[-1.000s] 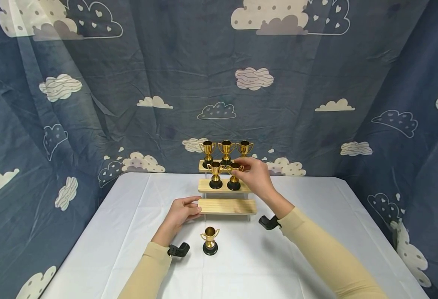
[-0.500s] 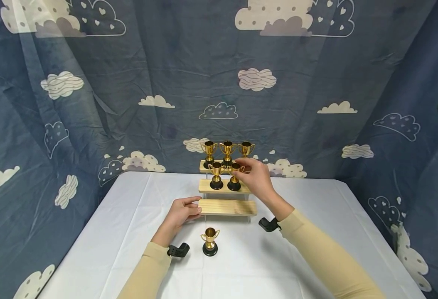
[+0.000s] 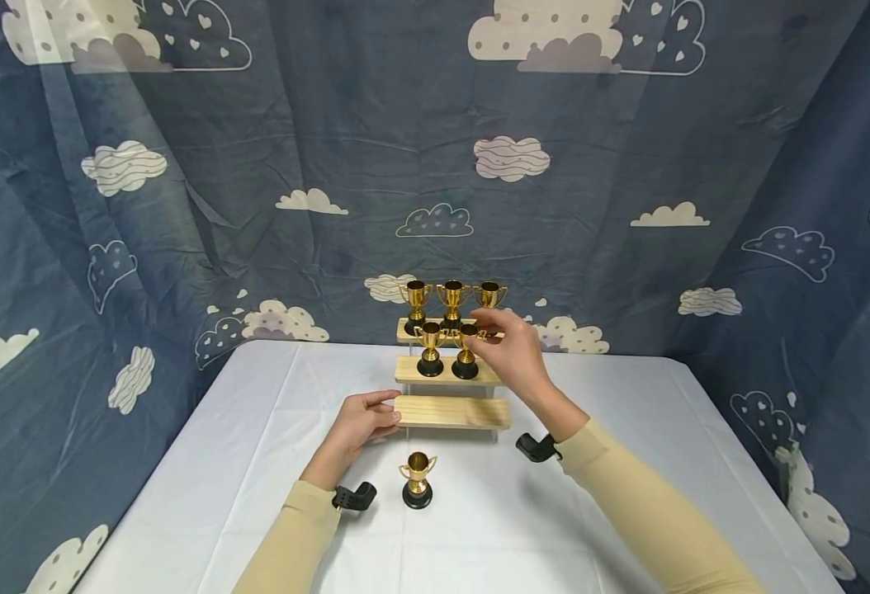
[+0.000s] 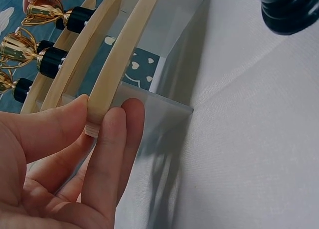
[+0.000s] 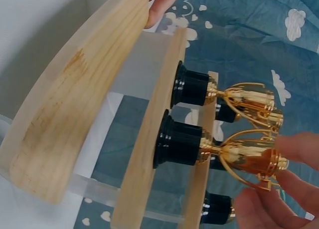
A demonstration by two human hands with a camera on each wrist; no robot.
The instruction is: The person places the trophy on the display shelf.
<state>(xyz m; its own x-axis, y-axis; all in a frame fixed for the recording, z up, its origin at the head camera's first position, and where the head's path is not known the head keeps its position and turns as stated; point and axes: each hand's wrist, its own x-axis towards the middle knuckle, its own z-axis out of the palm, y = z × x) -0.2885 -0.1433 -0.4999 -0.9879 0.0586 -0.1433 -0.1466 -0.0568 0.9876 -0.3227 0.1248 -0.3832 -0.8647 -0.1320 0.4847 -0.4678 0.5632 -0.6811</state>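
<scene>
A three-step wooden display stand [image 3: 450, 411] on clear side supports stands on the table. My left hand [image 3: 357, 421] pinches the left end of its front step between thumb and fingers. At the middle step, my right hand [image 3: 511, 348] has its fingertips round the rim and handle of a gold trophy cup [image 5: 246, 155], whose black base sits upright on the wood. Another trophy cup [image 3: 429, 351] stands just left of it. Behind, several more trophy cups [image 3: 452, 299] line the top step, partly hidden. The front step is bare.
One more trophy cup [image 3: 417, 480] stands on the white tablecloth [image 3: 294, 375] in front of the stand, near my left wrist. A dark blue curtain [image 3: 346, 148] with cloud prints hangs behind and at both sides.
The right hand has shifted very slightly right and its index finger has lifted a little at the trophy cup. The left hand and the trophies have stayed in place.
</scene>
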